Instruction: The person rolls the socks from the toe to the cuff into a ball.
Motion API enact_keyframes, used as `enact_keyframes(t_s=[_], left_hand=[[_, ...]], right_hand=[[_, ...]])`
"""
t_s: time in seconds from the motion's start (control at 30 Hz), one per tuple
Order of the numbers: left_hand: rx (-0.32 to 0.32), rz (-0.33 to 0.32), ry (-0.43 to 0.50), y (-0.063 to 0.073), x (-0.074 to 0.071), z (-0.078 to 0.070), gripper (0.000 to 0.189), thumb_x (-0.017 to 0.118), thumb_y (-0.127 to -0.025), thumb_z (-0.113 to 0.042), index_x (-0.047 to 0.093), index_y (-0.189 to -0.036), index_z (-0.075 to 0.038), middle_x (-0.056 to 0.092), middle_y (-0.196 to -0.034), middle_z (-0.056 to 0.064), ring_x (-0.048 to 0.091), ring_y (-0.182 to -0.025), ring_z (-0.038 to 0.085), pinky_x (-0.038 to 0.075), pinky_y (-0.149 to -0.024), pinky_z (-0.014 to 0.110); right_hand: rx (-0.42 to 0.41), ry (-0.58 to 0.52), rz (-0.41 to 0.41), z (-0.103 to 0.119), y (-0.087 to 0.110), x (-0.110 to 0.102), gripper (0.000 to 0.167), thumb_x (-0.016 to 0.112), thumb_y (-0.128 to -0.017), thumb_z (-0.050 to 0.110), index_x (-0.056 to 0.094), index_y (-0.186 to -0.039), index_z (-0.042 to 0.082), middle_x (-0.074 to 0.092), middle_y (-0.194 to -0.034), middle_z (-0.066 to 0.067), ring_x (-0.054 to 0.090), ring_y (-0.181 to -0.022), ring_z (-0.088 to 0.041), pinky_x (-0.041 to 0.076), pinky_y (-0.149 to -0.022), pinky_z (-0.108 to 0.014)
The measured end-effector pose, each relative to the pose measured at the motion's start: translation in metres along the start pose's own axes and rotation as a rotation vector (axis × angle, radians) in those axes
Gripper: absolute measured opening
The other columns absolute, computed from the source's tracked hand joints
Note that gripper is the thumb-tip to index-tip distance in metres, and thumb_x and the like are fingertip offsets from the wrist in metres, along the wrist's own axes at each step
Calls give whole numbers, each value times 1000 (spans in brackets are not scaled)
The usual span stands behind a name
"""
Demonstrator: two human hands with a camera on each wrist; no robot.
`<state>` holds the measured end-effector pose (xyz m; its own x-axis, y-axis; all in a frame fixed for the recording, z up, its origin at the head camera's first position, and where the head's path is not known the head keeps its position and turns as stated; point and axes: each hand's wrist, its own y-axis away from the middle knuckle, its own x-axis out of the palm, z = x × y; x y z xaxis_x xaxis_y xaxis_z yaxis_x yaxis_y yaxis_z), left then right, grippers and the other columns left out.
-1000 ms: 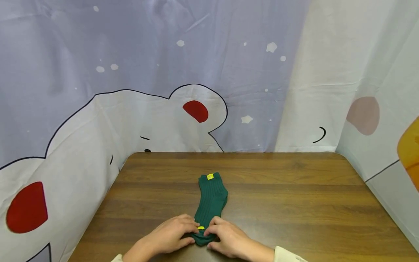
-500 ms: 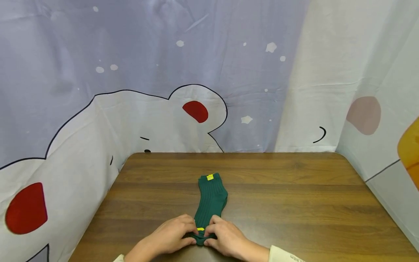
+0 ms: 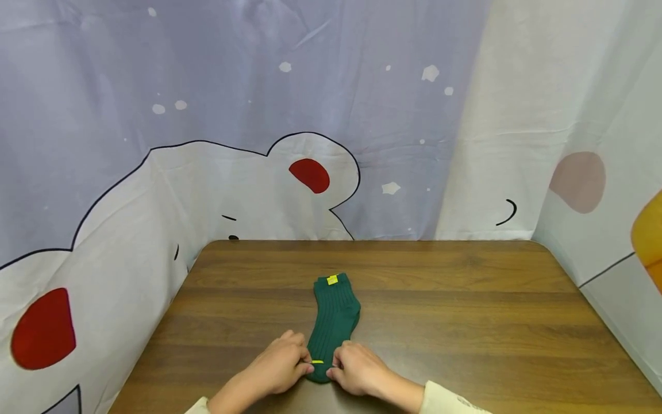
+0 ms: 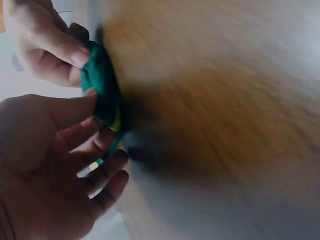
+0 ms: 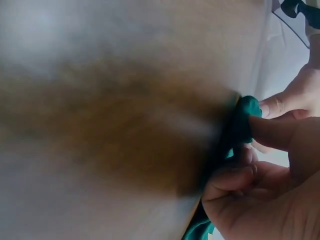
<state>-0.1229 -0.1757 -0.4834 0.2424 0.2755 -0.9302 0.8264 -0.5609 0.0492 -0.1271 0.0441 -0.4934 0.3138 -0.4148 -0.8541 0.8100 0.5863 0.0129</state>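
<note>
A pair of dark green ribbed socks point(image 3: 331, 328) lies flat on the wooden table, cuffs toward the back and toes toward the person. One yellow tag point(image 3: 332, 280) sits at the cuff, and a thin yellow strip point(image 3: 318, 361) shows by the toe. At the toe's left side the left hand point(image 3: 281, 363) pinches the edge between thumb and fingers. Opposite it, the right hand point(image 3: 360, 368) pinches the right side. Seen from the left wrist, the green toe fabric point(image 4: 101, 82) stands between thumb and fingers, bunched slightly. The right wrist view has the right thumb point(image 5: 270, 131) pressed on the fabric.
The brown wooden table point(image 3: 455, 322) has rounded back corners. Behind it hangs a pale cloth backdrop point(image 3: 393, 144) with cartoon bears, which also covers the left and right sides.
The toe end, folded and creased between the fingers before, now lies flatter and smoother. Both hands have shifted slightly outward, showing more of the toe; the cuffs have stayed in place.
</note>
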Motion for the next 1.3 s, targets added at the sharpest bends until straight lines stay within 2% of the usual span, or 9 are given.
enact_keyframes(t_s=[0.23, 0.37, 0.43, 0.53, 0.73, 0.83, 1.03, 1.17, 1.3], left_hand=[[-67, 12, 7, -6, -3, -2, 21, 77, -90, -31, 65, -74, -23, 51, -71, -17, 41, -73, 4, 36, -65, 27], [-61, -8, 51, -8, 0, 1, 27, 78, -88, -29, 55, -75, -24, 45, -65, -17, 38, -69, 3, 32, -62, 24], [-26, -24, 57, -8, 1, 2, 26, 78, -88, -27, 55, -77, -24, 45, -66, -17, 37, -68, 2, 33, -61, 22], [63, -59, 39, -8, 3, 3, 20, 78, -88, -22, 60, -80, -24, 49, -73, -18, 38, -71, 1, 36, -62, 19], [296, -159, -122, -2, 6, 6, 8, 78, -89, -15, 71, -87, -19, 62, -85, -14, 47, -78, 1, 43, -69, 15], [367, -171, -174, 3, 4, 8, 7, 78, -89, -18, 74, -95, -16, 66, -90, -12, 52, -82, 1, 47, -73, 16], [406, -134, -165, 8, 1, 12, 26, 81, -85, -20, 73, -109, -14, 68, -99, -10, 60, -93, 3, 53, -83, 22], [395, -97, -130, 7, 0, 15, 30, 82, -85, -21, 74, -113, -14, 66, -100, -10, 58, -93, 1, 52, -82, 19], [360, -80, -94, 5, 1, 17, 27, 82, -86, -21, 74, -111, -14, 66, -100, -10, 58, -93, 1, 52, -83, 18]], right_hand=[[76, 85, 65, 5, -9, -4, 30, 79, -85, 31, 59, -66, 20, 46, -69, 10, 44, -63, -5, 39, -56, -23], [70, 86, 40, 4, -9, -4, 31, 82, -83, 30, 55, -70, 21, 46, -68, 11, 44, -64, -4, 39, -58, -24], [40, 76, 14, 2, -8, -3, 33, 83, -82, 27, 52, -72, 21, 45, -67, 12, 43, -63, -4, 38, -58, -23], [-18, 72, -31, 1, -5, -1, 32, 83, -80, 21, 53, -73, 22, 45, -66, 13, 42, -62, -2, 36, -57, -21], [-104, 139, -122, 1, 3, 1, 19, 86, -77, 16, 68, -78, 22, 52, -72, 13, 49, -64, -1, 41, -57, -19], [-110, 155, -113, 3, 7, -1, 15, 87, -76, 16, 74, -84, 20, 56, -78, 11, 55, -69, -3, 47, -60, -21], [-59, 41, -41, 3, 10, -5, 23, 85, -78, 13, 80, -99, 13, 65, -88, 9, 59, -80, -3, 51, -69, -24], [-46, 9, -7, 2, 11, -5, 27, 87, -77, 16, 80, -103, 14, 63, -90, 11, 57, -79, 0, 49, -66, -20], [-41, 4, 4, 2, 9, -3, 30, 89, -76, 22, 79, -103, 15, 61, -90, 12, 55, -78, 1, 49, -67, -20]])
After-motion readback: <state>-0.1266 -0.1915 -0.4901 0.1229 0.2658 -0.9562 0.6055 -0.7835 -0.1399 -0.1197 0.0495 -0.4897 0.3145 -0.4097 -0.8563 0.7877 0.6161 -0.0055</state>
